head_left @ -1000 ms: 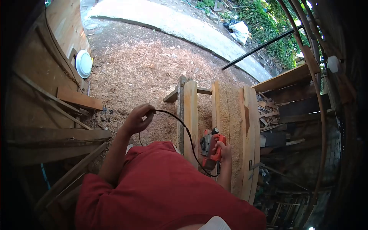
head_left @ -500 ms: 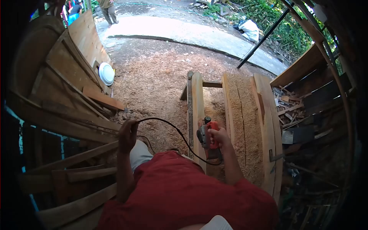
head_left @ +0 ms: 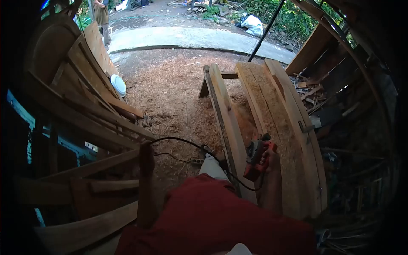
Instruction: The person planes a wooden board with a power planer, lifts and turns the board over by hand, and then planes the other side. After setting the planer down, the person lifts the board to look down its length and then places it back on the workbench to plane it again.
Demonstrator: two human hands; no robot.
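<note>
Planer [head_left: 257, 160]: hard red-and-grey body, beside the smooth, pale narrow plank [head_left: 231, 121]; contact unclear.
Right hand [head_left: 273, 160]: fingers curled around its red handle.
Left hand [head_left: 147, 158]: raised in shadow, pinching the thin, arched black cable [head_left: 182, 139].
Wide board [head_left: 272, 112]: cracked lengthwise, coated in crumbly sawdust.
Ground [head_left: 170, 85]: curly tan shavings lay thick.

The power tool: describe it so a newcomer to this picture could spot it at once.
Look to the wooden bench at right. Over its near part, the right hand grips the power tool. Its red-and-grey body and black cord set it apart from the pale planks.
</note>
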